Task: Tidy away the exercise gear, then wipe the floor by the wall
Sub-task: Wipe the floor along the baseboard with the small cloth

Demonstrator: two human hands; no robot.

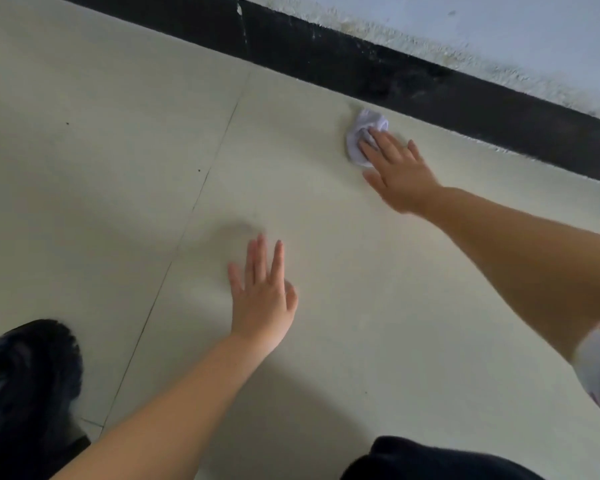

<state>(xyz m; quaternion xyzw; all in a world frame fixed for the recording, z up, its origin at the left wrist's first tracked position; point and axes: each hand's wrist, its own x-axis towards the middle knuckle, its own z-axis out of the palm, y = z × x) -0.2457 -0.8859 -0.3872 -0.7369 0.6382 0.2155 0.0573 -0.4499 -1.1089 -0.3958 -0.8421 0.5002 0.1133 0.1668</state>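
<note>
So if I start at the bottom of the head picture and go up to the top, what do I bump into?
Black shoe → left hand flat on the floor → right hand → white cloth under its fingers → black skirting strip → wall.

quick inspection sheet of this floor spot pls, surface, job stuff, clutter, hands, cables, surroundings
surface: pale tiled floor with a dark grout line and a few small dark specks
job's things: white cloth bunched on the floor close to the skirting; no exercise gear in view
clutter: nothing seen
grippers: right hand pressing straight fingers on the cloth; left hand spread over the floor, holding nothing; whether it touches cannot be told
cables: nothing seen
surroundings: black skirting with white scuffs under a pale wall stained along its base; black shoe at lower left; dark clothing at the bottom edge
</note>
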